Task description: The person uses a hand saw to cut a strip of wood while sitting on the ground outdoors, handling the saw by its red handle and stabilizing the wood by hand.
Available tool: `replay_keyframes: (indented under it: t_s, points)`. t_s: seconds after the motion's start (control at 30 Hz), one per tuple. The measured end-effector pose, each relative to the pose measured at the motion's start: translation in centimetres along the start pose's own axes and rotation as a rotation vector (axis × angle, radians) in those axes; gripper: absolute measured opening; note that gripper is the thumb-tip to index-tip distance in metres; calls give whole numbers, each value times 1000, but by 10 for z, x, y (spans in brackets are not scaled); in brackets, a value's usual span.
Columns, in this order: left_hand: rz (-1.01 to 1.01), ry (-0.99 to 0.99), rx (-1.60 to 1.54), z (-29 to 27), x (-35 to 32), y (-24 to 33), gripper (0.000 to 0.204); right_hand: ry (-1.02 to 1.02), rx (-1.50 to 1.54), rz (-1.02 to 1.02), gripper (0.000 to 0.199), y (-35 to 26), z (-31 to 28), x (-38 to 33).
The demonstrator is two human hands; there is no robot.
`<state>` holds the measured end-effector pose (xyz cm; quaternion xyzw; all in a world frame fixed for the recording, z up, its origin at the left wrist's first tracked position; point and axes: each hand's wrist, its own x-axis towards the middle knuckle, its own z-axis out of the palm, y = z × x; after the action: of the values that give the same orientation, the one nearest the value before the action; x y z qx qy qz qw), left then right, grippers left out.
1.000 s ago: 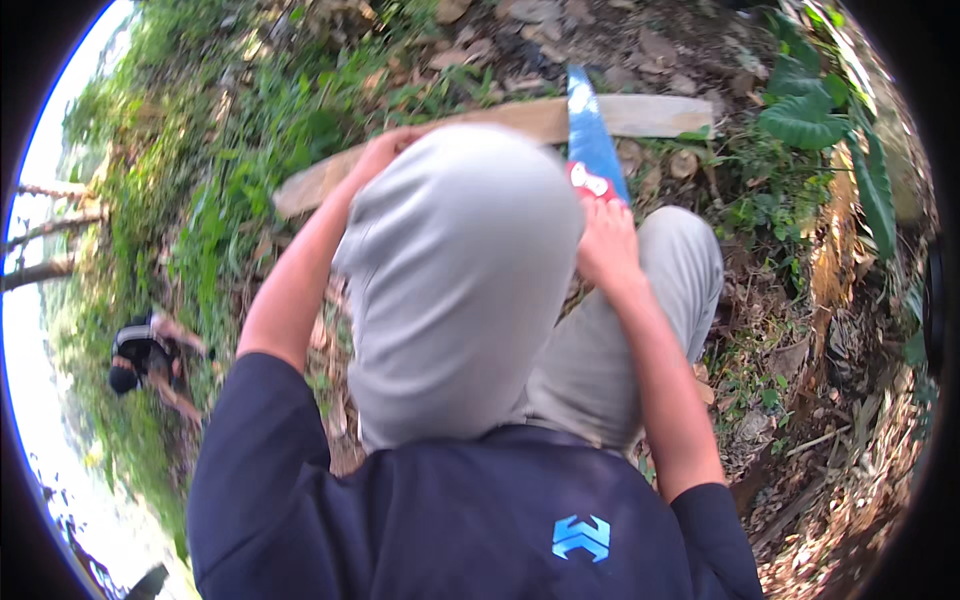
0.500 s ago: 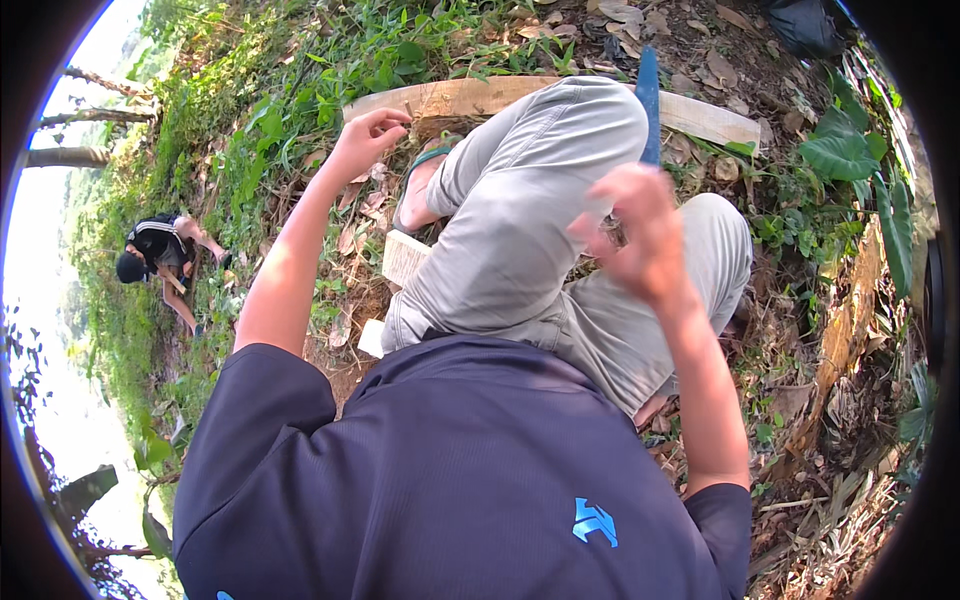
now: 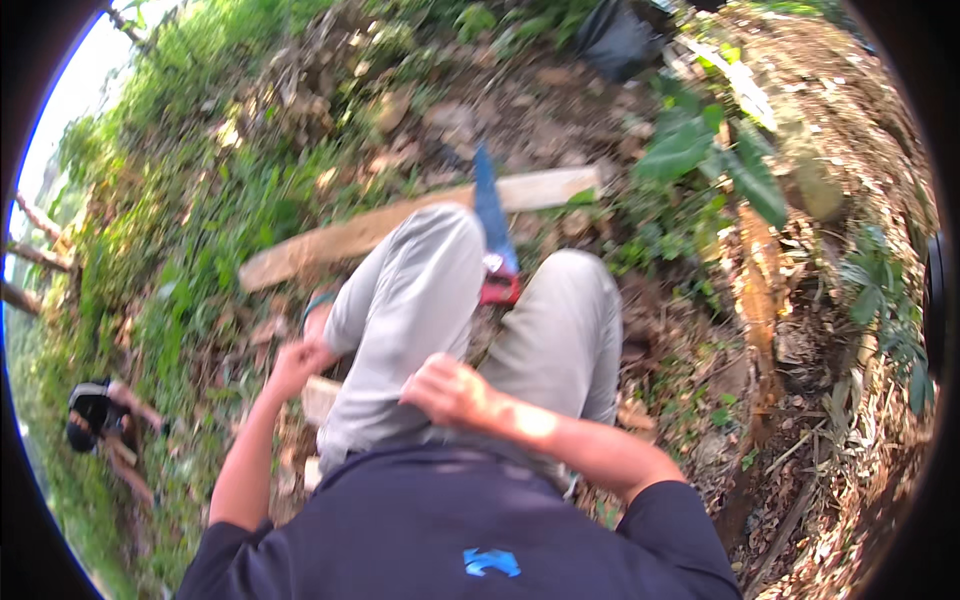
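My left hand (image 3: pixel 298 366) is closed beside my left shin, low over the ground; whatever its fingers hold, if anything, is hidden. Curled above my left thigh, my right hand (image 3: pixel 450 390) is closed too, its fingertips turned out of sight. A handsaw with a blue blade (image 3: pixel 490 205) and red handle (image 3: pixel 499 287) points away from me, the handle between my knees. Its blade crosses in front of a long pale wooden plank (image 3: pixel 370 230) lying beyond my feet. Neither hand touches the saw. Next to my left leg sits a cut wood block (image 3: pixel 319 400).
A second pale wood piece (image 3: pixel 312 472) lies near my left hip. Broad-leaved plants (image 3: pixel 680 150) and a split log (image 3: pixel 758 310) are at right. A black bag (image 3: pixel 618 42) lies at the far side. Another person (image 3: pixel 98 415) crouches on the grass at far left.
My right hand has moved left and nearer, from over my right knee to my left thigh. My left hand has come back from the plank. The view has shifted, showing the saw's red handle.
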<state>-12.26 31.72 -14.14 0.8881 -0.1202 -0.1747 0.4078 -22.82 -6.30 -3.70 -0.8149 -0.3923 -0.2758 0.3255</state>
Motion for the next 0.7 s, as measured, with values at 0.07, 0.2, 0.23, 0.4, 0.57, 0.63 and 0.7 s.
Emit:
replay_keyframes:
  t_s: [0.07, 0.2, 0.23, 0.4, 0.57, 0.63, 0.7]
  points:
    - [-152, -60, -137, 12, -11, 18, 19, -123, 36, -49, 15, 12, -9, 13]
    - [-168, 19, -231, 15, -18, -1, 21, -261, 99, -144, 14, 23, 0, 32]
    - [-175, 24, -241, 13, -15, 1, 21, -296, 115, -152, 17, 18, -2, 43]
    - [-230, -98, -172, 10, -13, 24, 21, -240, -155, 95, 48, 21, 16, 73]
    - [-116, 69, -144, -10, -3, 15, 17, -299, -8, 101, 44, 16, 34, 79]
    - [-141, 145, -206, -20, 17, 44, 16, -262, -32, 26, 42, 10, 39, 74]
    - [22, 285, -111, -42, 37, 42, 15, -249, -60, -47, 34, -1, 41, 85]
